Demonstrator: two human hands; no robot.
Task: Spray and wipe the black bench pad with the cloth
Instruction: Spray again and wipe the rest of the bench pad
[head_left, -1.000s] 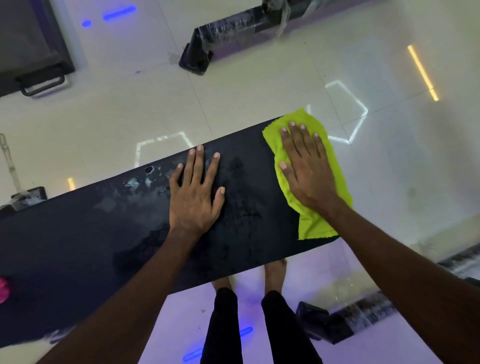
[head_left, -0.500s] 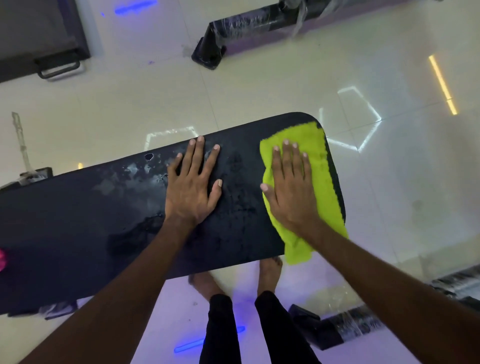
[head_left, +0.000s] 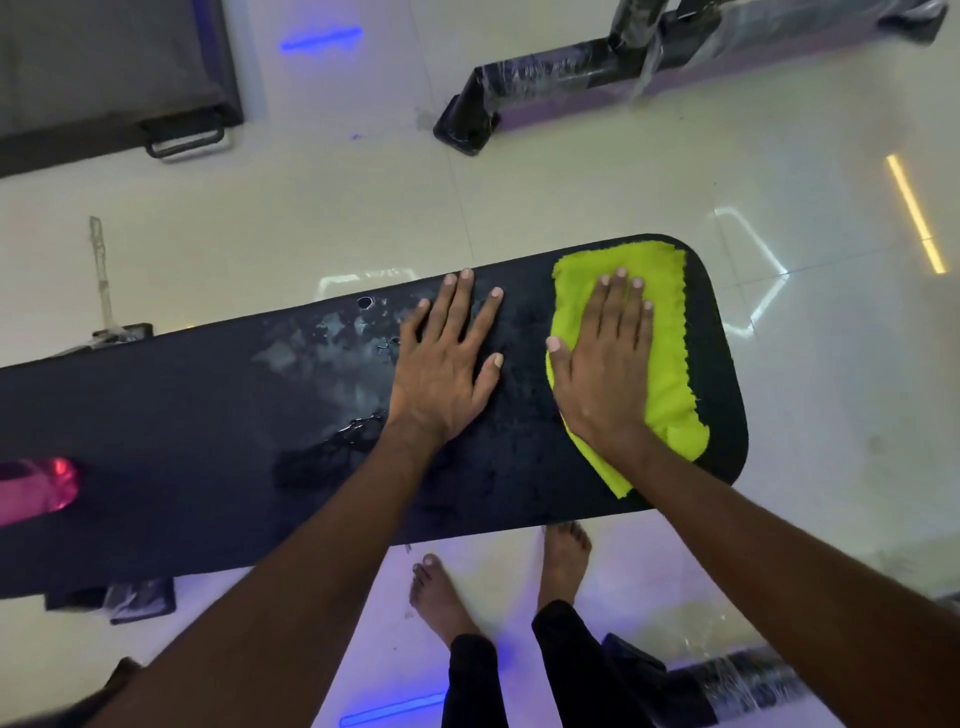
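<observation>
The black bench pad (head_left: 182, 431) runs across the view from the left edge to a rounded end at the right, over a pale tiled floor (head_left: 571, 171). Its surface shows wet patches and pale streaks near the middle, along with a small hole close to the far edge.

The yellow-green cloth (head_left: 670, 374) lies flat on the pad's right end, just inside the rounded corner, with one corner trailing toward the near edge. The right hand (head_left: 605, 374) presses down on the cloth, palm flat, fingers straight and close together, thumb out to the left; it grips nothing. The cloth shows on the far and right sides of this hand and below the wrist.

The left hand (head_left: 444, 364) rests flat on the bare pad just beside the cloth, not touching it. Its fingers are straight and spread moderately wide, thumb angled toward the right hand; it holds nothing.

A pink translucent object (head_left: 36, 488) sits on the pad at the far left, blurred; what it is cannot be told. The person's bare feet (head_left: 441, 597) stand on the floor below the pad's near edge. A black frame wrapped in plastic film (head_left: 545, 83) lies on the floor beyond the pad.
</observation>
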